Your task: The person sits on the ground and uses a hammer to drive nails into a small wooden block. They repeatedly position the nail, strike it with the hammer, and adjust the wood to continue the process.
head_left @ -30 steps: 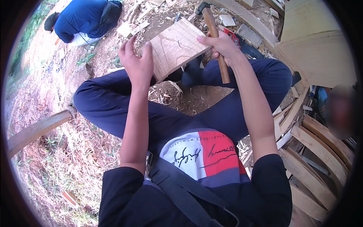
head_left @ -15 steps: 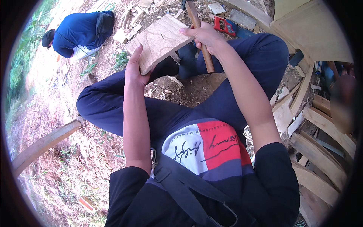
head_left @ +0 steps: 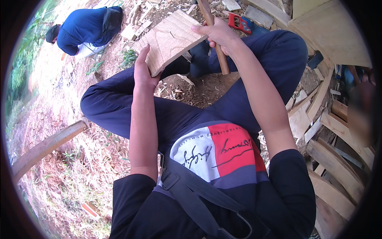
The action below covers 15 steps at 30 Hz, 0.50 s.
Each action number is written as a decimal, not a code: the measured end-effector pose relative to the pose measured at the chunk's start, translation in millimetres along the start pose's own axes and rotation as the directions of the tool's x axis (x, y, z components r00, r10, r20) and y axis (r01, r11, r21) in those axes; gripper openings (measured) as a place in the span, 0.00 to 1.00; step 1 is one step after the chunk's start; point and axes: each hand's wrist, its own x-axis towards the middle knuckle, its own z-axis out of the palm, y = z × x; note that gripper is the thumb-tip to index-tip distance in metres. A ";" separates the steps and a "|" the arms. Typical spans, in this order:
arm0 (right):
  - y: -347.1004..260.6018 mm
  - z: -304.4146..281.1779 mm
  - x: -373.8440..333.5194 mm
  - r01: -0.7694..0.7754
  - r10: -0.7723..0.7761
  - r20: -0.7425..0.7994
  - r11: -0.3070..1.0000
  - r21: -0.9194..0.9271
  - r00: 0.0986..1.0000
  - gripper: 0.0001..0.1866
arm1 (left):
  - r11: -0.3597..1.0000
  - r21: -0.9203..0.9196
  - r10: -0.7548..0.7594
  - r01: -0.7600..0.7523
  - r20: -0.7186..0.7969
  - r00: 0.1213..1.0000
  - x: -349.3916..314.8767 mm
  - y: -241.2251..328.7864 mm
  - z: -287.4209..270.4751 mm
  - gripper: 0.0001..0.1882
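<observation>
Between my two hands a pale wooden board (head_left: 171, 40) is held tilted above my crossed legs. My left hand (head_left: 145, 71) grips its lower left corner, thumb on the upper face and fingers underneath. With my right hand (head_left: 221, 36) I pinch the board's right corner and also clasp a brown wooden handle (head_left: 221, 59) in the palm. That handle runs up past the top of the picture, so its head is out of sight now; the earlier frame shows only a bit of dark metal there. A small dark mark shows on the board's face.
A saw with a red handle (head_left: 240, 23) lies beyond my right knee. Several wooden planks (head_left: 332, 159) are stacked at the right, near a large pale panel (head_left: 330, 36). A person in blue (head_left: 85, 26) crouches at the far left. A curved beam (head_left: 51, 147) lies at the left.
The board and the handle have shifted slightly up and right in the picture, and the handle's head has left the view. Both hands keep their grip.
</observation>
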 end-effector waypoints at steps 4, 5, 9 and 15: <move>1.2 -2.8 -1.7 -0.067 0.067 0.013 0.998 -0.005 0.998 0.29 | 0.999 0.045 0.006 -0.007 0.019 1.000 8.8 -5.5 -12.2 0.21; 4.0 -2.4 1.2 -0.040 0.040 -0.018 0.999 0.005 0.999 0.27 | 0.999 0.048 0.001 -0.003 0.024 1.000 10.0 -4.3 -10.9 0.21; 7.4 4.3 1.7 0.024 -0.031 -0.122 0.998 -0.055 0.992 0.21 | 0.999 0.040 0.018 -0.019 0.030 0.999 9.9 -2.8 -10.8 0.20; -26.3 -9.5 -45.6 0.284 -0.347 -0.231 0.921 -0.266 0.909 0.22 | 0.999 -0.005 0.040 -0.040 0.040 0.998 10.9 -7.3 -14.5 0.22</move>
